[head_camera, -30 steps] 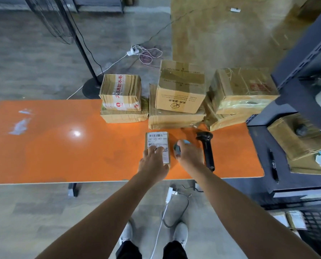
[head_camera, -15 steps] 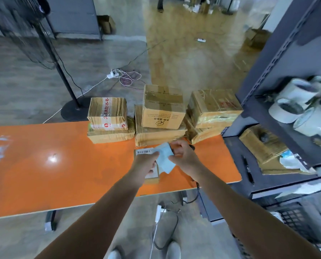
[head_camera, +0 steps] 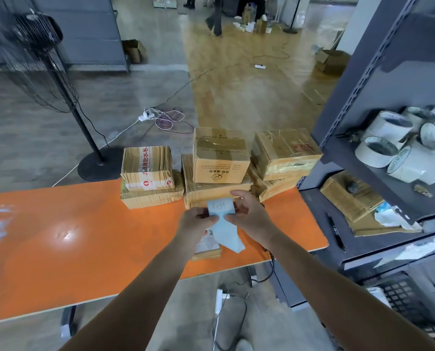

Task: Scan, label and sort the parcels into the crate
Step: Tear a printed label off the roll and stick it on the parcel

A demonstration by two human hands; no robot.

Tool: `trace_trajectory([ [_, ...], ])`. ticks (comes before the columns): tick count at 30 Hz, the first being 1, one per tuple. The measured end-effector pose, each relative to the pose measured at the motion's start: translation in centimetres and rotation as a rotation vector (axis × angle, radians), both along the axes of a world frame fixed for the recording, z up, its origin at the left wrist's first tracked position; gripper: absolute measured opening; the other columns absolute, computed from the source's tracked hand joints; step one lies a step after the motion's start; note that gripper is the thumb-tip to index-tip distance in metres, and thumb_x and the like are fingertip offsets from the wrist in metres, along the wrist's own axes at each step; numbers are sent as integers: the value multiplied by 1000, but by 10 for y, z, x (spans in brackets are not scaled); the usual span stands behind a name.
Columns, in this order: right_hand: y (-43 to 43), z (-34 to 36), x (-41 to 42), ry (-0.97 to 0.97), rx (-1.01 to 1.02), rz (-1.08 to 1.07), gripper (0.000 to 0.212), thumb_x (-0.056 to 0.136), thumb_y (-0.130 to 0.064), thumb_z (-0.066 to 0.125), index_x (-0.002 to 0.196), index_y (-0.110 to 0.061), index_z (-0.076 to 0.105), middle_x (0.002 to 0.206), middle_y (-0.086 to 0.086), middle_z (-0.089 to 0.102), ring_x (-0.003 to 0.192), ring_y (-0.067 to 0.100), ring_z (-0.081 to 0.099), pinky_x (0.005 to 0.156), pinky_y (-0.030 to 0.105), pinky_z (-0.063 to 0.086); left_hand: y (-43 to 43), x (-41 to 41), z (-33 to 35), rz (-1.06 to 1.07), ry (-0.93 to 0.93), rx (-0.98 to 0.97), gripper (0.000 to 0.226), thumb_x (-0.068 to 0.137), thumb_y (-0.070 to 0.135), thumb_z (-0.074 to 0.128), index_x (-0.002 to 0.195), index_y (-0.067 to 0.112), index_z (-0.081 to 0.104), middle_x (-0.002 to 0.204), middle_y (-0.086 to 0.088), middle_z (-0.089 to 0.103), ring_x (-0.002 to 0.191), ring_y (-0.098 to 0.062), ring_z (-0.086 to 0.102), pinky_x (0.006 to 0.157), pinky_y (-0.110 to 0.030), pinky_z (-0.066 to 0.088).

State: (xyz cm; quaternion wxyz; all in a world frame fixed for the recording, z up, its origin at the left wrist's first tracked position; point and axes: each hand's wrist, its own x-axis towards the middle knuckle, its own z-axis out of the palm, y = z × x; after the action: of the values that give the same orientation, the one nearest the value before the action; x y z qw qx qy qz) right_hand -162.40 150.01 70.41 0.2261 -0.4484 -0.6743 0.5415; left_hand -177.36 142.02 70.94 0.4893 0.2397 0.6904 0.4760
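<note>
A pale blue label strip [head_camera: 222, 219] hangs in the air above the orange table [head_camera: 59, 239]. My left hand [head_camera: 197, 222] pinches its left edge and my right hand [head_camera: 249, 217] pinches its upper right part. Directly beneath them lies a small flat parcel [head_camera: 206, 245] with a printed barcode label, mostly hidden by my left forearm and the strip. Several taped cardboard parcels [head_camera: 220, 158] are stacked along the table's far edge. A black mesh crate [head_camera: 403, 297] sits low on the floor at the right.
A dark metal shelf unit [head_camera: 358, 102] stands at the right, holding white tape rolls [head_camera: 388, 140], a cardboard parcel and a pen. A standing fan [head_camera: 34, 54] is at the far left. Cables run across the floor and under the table.
My hands left the small parcel and the scanner, picked up the blue label strip and raised it. The camera view tilted upward, so the far floor now shows.
</note>
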Motion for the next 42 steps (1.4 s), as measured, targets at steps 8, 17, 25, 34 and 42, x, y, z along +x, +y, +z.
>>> trace_trajectory([
  [8,-1,6,-7,-10,4,-20,32,95,-22,62,125,-31,57,114,1,62,96,10,66,82,28,59,-8,-6,0,-20,169,93,20,82,6,73,96,13,60,91,0,67,82,-13,64,70,-27,54],
  [17,2,2,-9,-26,87,-25,21,96,-21,62,118,-18,63,109,5,65,96,12,67,74,28,61,-13,-8,-1,-95,394,138,25,82,11,73,102,16,59,93,6,65,82,-4,59,71,-26,50],
  [25,5,6,-9,-46,119,-55,5,97,-17,62,99,-14,58,106,7,65,98,18,66,66,23,60,-9,-4,-3,-125,493,152,25,87,15,70,109,19,58,98,9,62,85,-3,57,62,-7,39],
  [34,3,11,-6,-39,103,53,10,100,-12,53,91,-15,54,89,-1,62,92,16,64,77,31,61,2,-1,3,-57,331,119,48,86,10,66,114,42,44,96,-3,62,75,-16,60,58,-30,47],
  [42,4,13,0,95,-142,-6,4,101,-26,53,101,-22,54,109,11,67,97,21,71,81,35,61,7,0,0,-124,304,132,31,88,10,63,92,38,50,101,-5,68,77,-18,60,56,-26,42],
])
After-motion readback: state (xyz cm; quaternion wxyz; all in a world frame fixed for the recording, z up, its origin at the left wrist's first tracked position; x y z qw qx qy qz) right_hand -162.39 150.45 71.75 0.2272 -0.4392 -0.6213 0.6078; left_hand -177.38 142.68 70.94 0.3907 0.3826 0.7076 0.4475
